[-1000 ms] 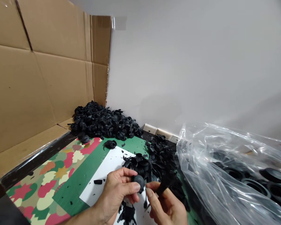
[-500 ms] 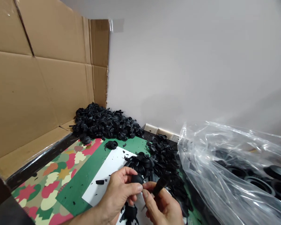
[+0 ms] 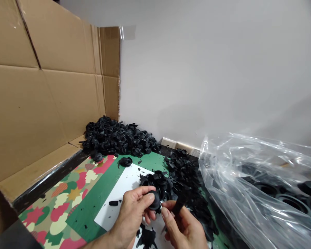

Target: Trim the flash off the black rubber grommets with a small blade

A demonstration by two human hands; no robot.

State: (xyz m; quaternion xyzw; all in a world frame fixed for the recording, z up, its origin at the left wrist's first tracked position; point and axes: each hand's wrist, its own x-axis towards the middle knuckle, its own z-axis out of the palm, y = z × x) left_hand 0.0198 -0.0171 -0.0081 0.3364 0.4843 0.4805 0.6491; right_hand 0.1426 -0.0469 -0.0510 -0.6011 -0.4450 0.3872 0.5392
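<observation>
Gripping a black rubber boot [image 3: 154,200] firmly, the left hand [image 3: 131,216] worked beside the right hand [image 3: 183,226], narrowly pinching a scrap [image 3: 179,204]; a heap of boots [image 3: 120,138] lay waiting, black rings [image 3: 292,204] already in a plastic bag [image 3: 223,173].

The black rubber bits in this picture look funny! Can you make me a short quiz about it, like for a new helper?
1. True or false: the left hand holds a round black rubber piece, and the right hand pinches a black strip.
2. What lies inside the clear plastic bag? A: black rings. B: red flowers. C: cardboard.
3. Fill in the gap: the sheet under the hands is ____.

Key: 1. True. 2. A. 3. White.
</observation>
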